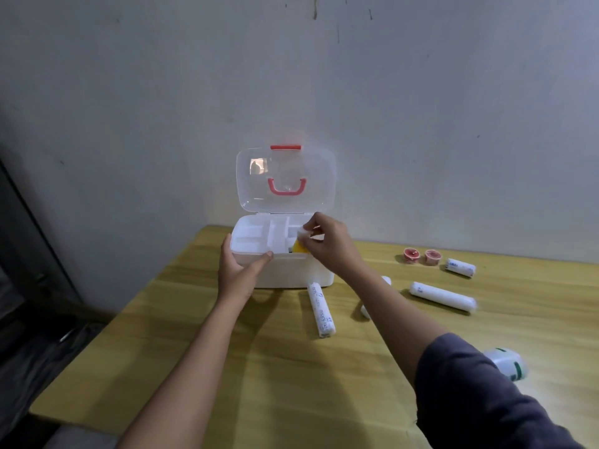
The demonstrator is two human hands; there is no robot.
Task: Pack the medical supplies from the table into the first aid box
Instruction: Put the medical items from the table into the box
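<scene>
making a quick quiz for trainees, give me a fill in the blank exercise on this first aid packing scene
1. The lid of the first aid box is ____.
2. The ____ hand grips the box's front rim.
3. The right hand holds a small white item over the ____.
4. Near the table's far edge sit ____ small red rolls.

Missing words: open; left; box; two

Wooden table (259, 367) carries open white box (291, 273), four wrapped rolls, two red-cored tape rolls.
</scene>
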